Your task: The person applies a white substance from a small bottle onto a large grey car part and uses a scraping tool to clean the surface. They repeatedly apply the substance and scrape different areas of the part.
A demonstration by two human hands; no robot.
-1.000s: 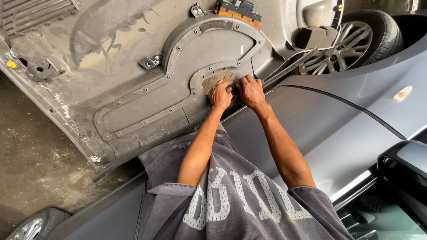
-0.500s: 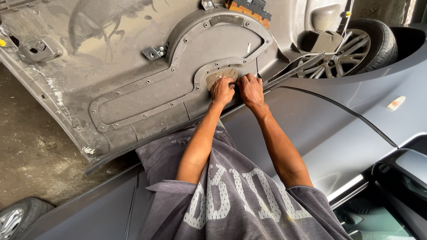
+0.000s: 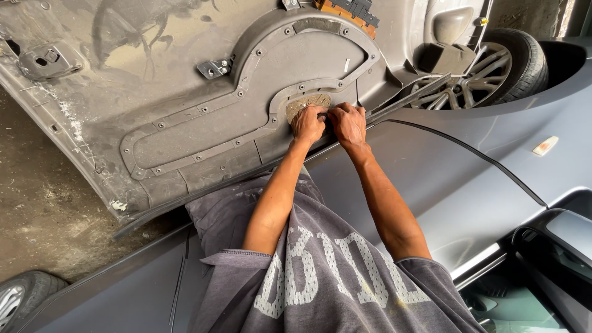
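Pressing 2 hands, left hand (image 3: 308,123), right hand (image 3: 348,122), on round tan patch (image 3: 306,103), no long axis

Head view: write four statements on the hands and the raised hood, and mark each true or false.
1. Both hands meet at the small round tan disc on the hood underside. True.
2. The left hand rests on the wheel. False: the wheel lies far to the right, untouched.
3. The right hand is beside the left hand. True.
4. The fender is bright red. False: the fender is matte grey.
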